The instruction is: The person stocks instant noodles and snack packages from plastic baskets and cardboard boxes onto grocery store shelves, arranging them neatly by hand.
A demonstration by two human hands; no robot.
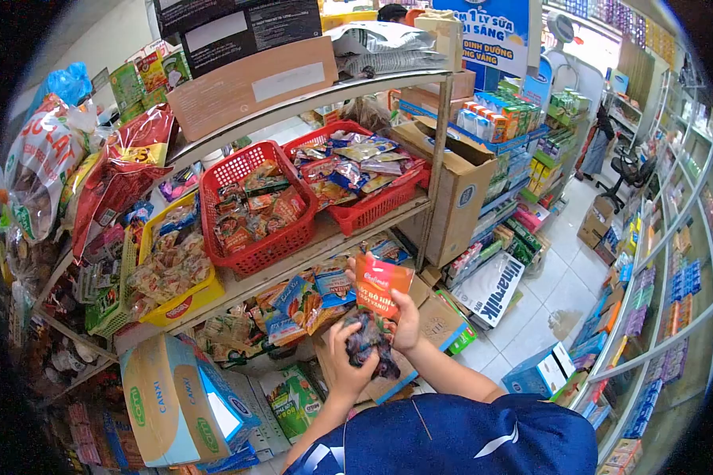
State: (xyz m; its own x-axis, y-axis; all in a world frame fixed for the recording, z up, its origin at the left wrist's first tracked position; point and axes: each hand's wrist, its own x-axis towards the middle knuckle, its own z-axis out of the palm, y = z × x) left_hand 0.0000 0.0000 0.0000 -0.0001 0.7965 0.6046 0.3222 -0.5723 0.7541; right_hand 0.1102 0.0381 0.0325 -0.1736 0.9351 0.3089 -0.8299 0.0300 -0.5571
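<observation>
In front of my chest I hold a snack packet (382, 286) with a red and orange printed top and a lower part with dark contents. My left hand (352, 358) is closed around the dark lower part, its fingers curled over the front. At the packet's right side, my right hand (406, 323) grips the edge, thumb on the printed face. Just behind the packet, blue and orange snack bags (285, 309) lie on the low shelf.
Red baskets (257, 207) (376, 207) full of small packets stand on the shelf above, beside a yellow basket (184, 310). A Fami carton (160, 404) is at lower left. Cardboard boxes (444, 198) and milk packs (491, 111) stand to the right, across from a glass-fronted shelf (664, 348). A person (599, 142) stands far back.
</observation>
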